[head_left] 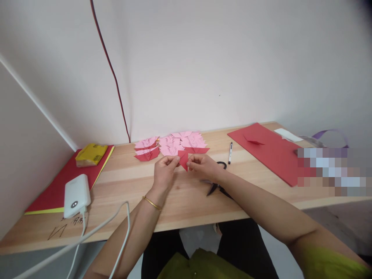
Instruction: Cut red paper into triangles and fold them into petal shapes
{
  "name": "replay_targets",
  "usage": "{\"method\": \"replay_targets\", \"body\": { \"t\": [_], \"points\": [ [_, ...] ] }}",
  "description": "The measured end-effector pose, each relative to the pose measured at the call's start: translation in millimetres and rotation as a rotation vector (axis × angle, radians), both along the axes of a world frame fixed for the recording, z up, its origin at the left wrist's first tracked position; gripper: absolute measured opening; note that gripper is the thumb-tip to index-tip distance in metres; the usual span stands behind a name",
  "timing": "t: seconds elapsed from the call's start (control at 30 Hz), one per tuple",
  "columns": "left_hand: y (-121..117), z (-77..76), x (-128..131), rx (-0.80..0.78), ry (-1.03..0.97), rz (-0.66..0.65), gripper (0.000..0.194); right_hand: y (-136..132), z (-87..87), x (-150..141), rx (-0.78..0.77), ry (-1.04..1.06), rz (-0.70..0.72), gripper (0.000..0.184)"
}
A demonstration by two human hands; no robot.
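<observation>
A small folded piece of red paper (183,159) is held up between my two hands, above the wooden table (124,193). My left hand (166,170) pinches its left edge between thumb and fingers. On the other side, my right hand (203,166) grips the right edge. Just behind lie several folded pink paper pieces (170,145) in rows, with a few red folded ones (147,154) among them. Black-handled scissors (213,187) rest on the table under my right forearm, which partly hides them.
A pen (230,153) lies right of the scissors. Red sheets (270,155) with a folded red piece on top are at the right. At the left are red and yellow sheets (52,190), a yellow packet (91,154) and a white power bank (77,195) with a cable.
</observation>
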State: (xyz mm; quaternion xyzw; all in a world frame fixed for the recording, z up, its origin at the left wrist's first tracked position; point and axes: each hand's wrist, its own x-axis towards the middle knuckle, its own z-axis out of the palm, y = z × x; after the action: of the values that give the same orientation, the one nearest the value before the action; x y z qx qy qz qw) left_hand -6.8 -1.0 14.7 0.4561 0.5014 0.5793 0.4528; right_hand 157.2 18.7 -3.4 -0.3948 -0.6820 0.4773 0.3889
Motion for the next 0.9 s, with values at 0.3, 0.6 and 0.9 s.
{"method": "replay_targets", "body": {
  "t": [0.3,0.6,0.9],
  "points": [
    [-0.8,-2.5,-3.4,0.075,0.219,0.039,0.019,-3.6,2.1,-0.6,-0.036,0.037,0.006,0.015],
    [-0.6,1.8,0.0,0.011,-0.028,-0.054,0.024,-3.6,1.2,-1.9,-0.163,0.235,0.028,0.029],
    [0.1,-6.3,-1.0,-0.004,0.063,-0.209,0.016,-1.4,5.7,-0.6,-0.039,0.138,-0.011,0.023]
  ]
}}
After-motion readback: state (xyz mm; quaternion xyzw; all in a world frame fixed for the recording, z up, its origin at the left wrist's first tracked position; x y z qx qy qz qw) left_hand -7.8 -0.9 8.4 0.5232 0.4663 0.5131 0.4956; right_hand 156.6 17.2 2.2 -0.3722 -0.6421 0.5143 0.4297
